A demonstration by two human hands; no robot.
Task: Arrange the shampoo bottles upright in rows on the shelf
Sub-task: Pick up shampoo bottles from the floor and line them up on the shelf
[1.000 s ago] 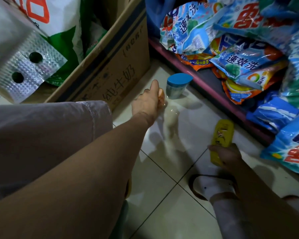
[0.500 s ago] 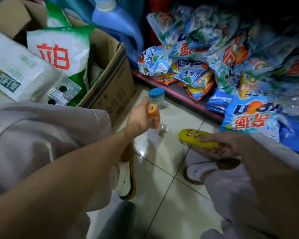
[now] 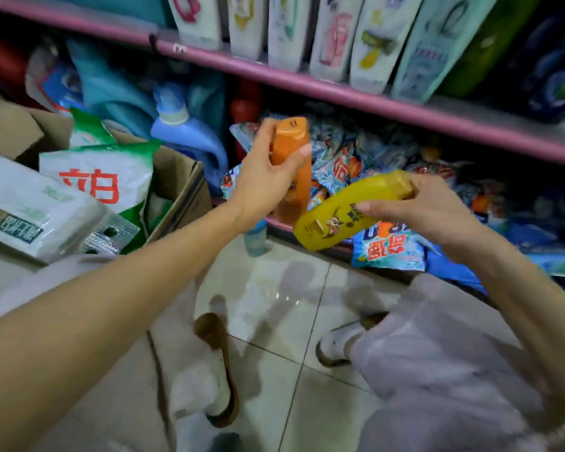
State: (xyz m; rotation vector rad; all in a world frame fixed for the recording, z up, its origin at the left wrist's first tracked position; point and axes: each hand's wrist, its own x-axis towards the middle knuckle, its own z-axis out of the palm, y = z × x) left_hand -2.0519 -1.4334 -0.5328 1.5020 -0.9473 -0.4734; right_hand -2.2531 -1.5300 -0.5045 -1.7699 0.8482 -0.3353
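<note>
My left hand [image 3: 263,177] grips an orange shampoo bottle [image 3: 294,151], held roughly upright with its cap up. My right hand [image 3: 428,207] grips a yellow shampoo bottle [image 3: 346,213], tilted, its base pointing down-left and nearly touching the orange one. Both bottles hang in the air in front of the lower shelf. Above them runs the pink edge of a shelf [image 3: 340,89] that carries a row of upright white and pale green packs [image 3: 372,37]. A small blue-capped bottle [image 3: 255,238] stands on the floor below my left hand.
Detergent bags [image 3: 388,246] fill the bottom shelf. A blue jug [image 3: 190,138] stands at its left end. An open cardboard box [image 3: 180,190] with green-and-white bags sits at left. My knees and slippered feet [image 3: 222,370] are on the tiled floor.
Both hands have risen from the floor with their bottles, from low near the tiles to the height of the lower shelf. My view has tilted up, and the upper shelf now shows.
</note>
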